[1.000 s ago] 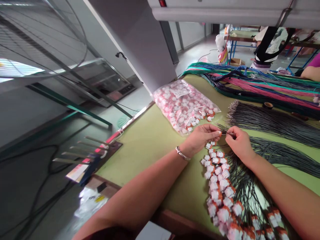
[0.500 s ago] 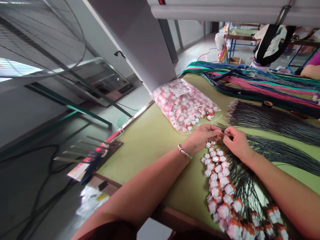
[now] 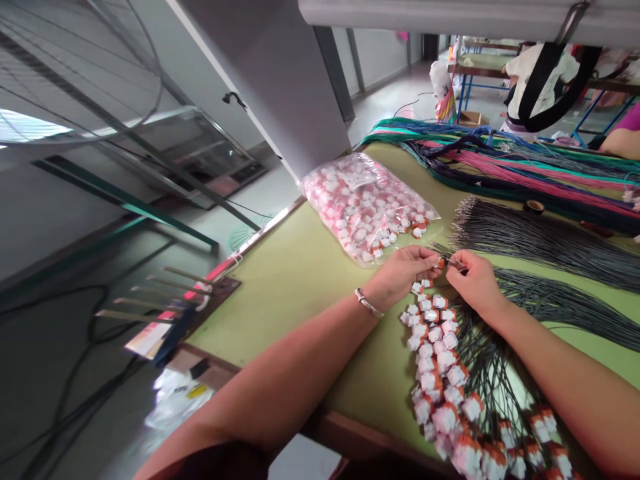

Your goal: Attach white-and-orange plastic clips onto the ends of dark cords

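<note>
Between the fingertips of my left hand (image 3: 411, 270) is a small orange and white connector (image 3: 439, 263). My right hand (image 3: 473, 279) pinches a thin dark wire (image 3: 454, 265) close to that connector; whether the wire's tip is inside it cannot be made out. Just below my hands, a long pile of white and orange connectors on wires (image 3: 440, 360) runs toward the table's front edge. A clear plastic bag of loose connectors (image 3: 367, 203) lies beyond my left hand. Past my right hand is a bundle of black wires with bared metal ends (image 3: 530, 233).
Blue, green and pink cables (image 3: 500, 157) stretch across the back of the table (image 3: 280, 293). A roll of tape (image 3: 534, 207) rests by the black wires. A rack with metal prongs (image 3: 170, 300) is at the left edge. A person (image 3: 540, 83) sits at another table behind.
The view has shifted slightly. My hands stay almost in place, still holding the connector and the wire close together.
</note>
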Motion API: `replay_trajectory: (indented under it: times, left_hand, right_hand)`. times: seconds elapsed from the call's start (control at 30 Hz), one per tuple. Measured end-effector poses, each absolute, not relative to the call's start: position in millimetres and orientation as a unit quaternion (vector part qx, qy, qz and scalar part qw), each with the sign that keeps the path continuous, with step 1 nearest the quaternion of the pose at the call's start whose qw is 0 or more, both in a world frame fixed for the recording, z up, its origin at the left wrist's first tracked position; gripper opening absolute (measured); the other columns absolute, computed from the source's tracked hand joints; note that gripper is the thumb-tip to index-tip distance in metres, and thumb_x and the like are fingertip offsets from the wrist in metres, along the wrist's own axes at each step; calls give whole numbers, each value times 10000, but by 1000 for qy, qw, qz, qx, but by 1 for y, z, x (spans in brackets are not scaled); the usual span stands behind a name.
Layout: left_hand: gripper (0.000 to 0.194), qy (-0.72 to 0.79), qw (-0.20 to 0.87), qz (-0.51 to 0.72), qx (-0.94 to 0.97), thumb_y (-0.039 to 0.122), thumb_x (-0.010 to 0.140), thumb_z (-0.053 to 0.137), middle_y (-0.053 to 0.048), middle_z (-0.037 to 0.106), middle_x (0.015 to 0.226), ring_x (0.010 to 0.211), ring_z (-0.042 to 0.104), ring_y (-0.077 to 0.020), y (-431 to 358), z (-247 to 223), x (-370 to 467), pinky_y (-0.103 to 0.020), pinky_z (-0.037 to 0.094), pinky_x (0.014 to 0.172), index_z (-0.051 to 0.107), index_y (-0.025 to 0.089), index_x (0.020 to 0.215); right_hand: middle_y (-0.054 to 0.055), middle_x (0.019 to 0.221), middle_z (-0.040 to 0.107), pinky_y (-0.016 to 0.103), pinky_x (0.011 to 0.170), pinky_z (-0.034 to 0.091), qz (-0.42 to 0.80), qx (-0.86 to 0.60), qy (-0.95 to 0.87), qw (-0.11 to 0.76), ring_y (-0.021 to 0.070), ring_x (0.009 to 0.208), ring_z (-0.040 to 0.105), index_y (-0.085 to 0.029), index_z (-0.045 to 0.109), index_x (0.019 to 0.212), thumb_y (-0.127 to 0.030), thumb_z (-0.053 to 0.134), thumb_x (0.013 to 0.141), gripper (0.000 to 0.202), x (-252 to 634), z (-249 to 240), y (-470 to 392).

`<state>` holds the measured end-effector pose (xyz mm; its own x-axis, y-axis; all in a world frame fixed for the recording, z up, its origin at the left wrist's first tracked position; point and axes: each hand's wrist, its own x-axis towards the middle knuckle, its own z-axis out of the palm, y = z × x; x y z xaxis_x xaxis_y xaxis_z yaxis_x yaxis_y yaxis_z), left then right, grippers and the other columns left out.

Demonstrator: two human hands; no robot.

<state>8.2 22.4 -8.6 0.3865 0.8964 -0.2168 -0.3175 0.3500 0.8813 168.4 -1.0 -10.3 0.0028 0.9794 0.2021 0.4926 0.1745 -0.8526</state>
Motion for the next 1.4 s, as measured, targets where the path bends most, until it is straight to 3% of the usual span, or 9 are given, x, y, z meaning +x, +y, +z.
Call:
replay_trajectory:
  times: [0.33,0.5,0.67,0.83,0.97,1.1,1.23,1.3,1.4]
  left_hand:
    - [275,369,715,423,416,292,619,813,-6,650,648,582,573,-72,17,-8,15,-219,457,612,632,111,717]
    - [219,402,678,347,508,309,676,751,-3,625,588,530,542,-82,22,-1,4,-224,423,552,645,125,731]
    - [131,367,517,144,759,281,694,706,-16,669,656,586,562,-109,30,18,-16,-231,420,564,698,150,691]
    - [175,498,190,311,787,258,849,561,-82,648,844,816,583,-181,48,7,-8,-313,464,761,686,147,797]
    - [212,535,60,251,805,205,888,497,-128,601,1034,980,565,-241,64,-11,4,-369,465,846,653,150,1021]
    - [220,544,64,212,810,171,895,456,-109,605,948,904,586,-228,68,-15,1,-354,482,803,673,159,926]
    - [203,500,119,331,792,183,875,499,-88,637,930,924,591,-211,57,-6,-7,-357,485,848,699,172,906]
    - [173,486,209,400,748,201,854,540,-75,655,892,868,607,-189,47,1,-9,-339,502,808,708,177,887]
    - [147,471,452,382,654,244,817,601,-49,661,721,622,601,-135,31,10,-6,-281,509,612,708,154,861]
  right_hand:
    - [-33,520,510,248,512,320,290,-579,-645,406,109,499,410,-196,533,616,-251,516,618,57,167,-13,0]
    - [-29,538,526,248,504,338,375,-558,-589,448,111,509,429,-189,579,639,-302,585,644,114,170,-7,0]
    - [-17,609,592,243,489,367,475,-545,-467,509,111,512,472,-180,646,781,-411,661,664,259,175,-2,3]
    - [-52,517,533,228,446,273,504,-529,-461,504,82,449,376,-177,639,775,-311,632,655,180,172,-1,3]
    - [-41,522,572,230,452,273,523,-526,-445,502,85,445,380,-188,574,749,-301,606,654,150,170,-1,1]
    - [-64,481,486,230,448,241,506,-533,-455,502,76,448,340,-190,530,661,-269,605,628,114,170,-4,1]
    - [-73,514,421,232,451,231,482,-545,-461,508,73,470,321,-184,538,655,-285,608,613,130,170,-5,2]
    - [-68,530,419,233,452,238,473,-553,-467,503,76,477,329,-186,532,659,-307,611,612,151,170,-4,2]
    - [-60,536,415,234,456,255,445,-560,-491,497,84,488,335,-193,517,651,-319,596,616,153,169,-3,1]
